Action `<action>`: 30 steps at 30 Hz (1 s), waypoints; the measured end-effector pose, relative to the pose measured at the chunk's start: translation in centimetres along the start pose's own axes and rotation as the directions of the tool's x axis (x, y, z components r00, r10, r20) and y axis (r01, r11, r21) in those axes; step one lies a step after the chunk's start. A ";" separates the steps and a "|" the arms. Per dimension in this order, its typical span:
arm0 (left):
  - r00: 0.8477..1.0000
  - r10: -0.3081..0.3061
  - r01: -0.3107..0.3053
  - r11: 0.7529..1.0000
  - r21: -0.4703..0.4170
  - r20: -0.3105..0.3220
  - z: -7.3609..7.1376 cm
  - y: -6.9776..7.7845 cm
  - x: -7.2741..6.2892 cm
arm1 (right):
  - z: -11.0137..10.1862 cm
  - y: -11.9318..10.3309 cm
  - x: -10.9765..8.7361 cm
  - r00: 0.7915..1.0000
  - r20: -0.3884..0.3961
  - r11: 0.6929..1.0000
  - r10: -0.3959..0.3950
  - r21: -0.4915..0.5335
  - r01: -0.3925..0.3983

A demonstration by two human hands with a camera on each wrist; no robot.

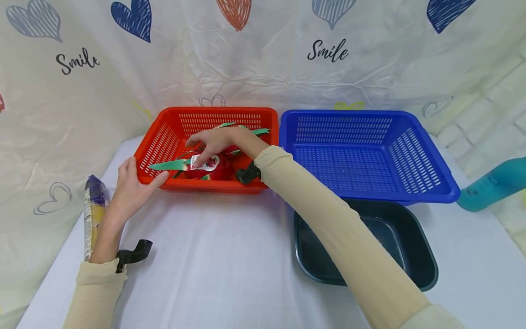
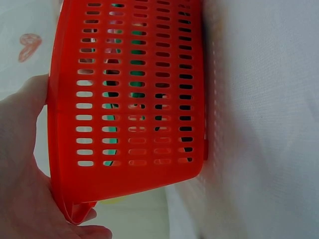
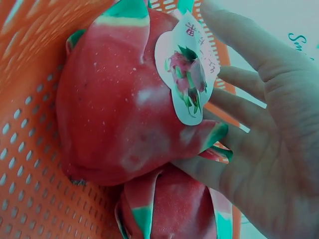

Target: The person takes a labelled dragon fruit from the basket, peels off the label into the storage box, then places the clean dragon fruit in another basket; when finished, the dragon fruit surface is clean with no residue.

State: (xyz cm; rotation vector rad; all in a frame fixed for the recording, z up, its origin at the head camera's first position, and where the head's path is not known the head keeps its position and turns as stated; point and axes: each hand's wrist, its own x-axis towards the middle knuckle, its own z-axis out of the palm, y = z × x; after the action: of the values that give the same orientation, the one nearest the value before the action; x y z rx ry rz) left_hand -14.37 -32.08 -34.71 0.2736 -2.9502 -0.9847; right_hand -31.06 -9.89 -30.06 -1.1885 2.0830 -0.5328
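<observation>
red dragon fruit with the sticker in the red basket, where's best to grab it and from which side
Probably round its broad middle, from above: the red dragon fruit with the white sticker lies on its side in the red slotted plastic basket, top open to reach. The right hand already spreads over it. The green scale tips look too flimsy.

I count two dragon fruits (image 3: 114, 114), two slotted baskets, red (image 1: 160, 146) and blue (image 1: 411, 192), and one dark tub (image 1: 423, 256).
</observation>
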 end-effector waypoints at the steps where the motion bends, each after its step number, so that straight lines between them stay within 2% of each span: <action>1: 1.000 0.003 -0.003 1.000 0.000 -0.004 0.0 0.0 0.0 | 0.0 0.0 0.0 1.000 0.004 1.000 -0.005 0.008 0.005; 8: 1.000 0.021 -0.021 1.000 0.002 -0.020 0.2 -0.1 0.2 | 0.3 0.1 0.4 0.999 0.047 1.000 0.006 0.007 -0.006; 15: 1.000 0.012 -0.012 1.000 0.019 -0.011 0.0 -0.1 0.1 | 0.4 0.3 0.6 0.997 0.072 0.995 0.000 -0.096 0.007; 23: 1.000 0.017 -0.016 1.000 0.016 -0.012 0.0 -0.1 0.1 | 0.5 0.2 0.5 0.997 0.081 0.995 0.003 -0.096 0.005; 30: 1.000 0.010 -0.010 1.000 0.021 -0.007 0.0 -0.1 0.0 | 0.5 0.4 0.5 0.998 0.057 0.997 -0.017 -0.080 0.021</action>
State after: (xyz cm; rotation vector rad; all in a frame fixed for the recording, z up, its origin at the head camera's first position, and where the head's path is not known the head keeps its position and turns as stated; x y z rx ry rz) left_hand -14.40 -32.14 -34.74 0.2624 -2.9544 -0.9500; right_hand -31.09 -10.10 -30.87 -1.2560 2.0645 -0.4231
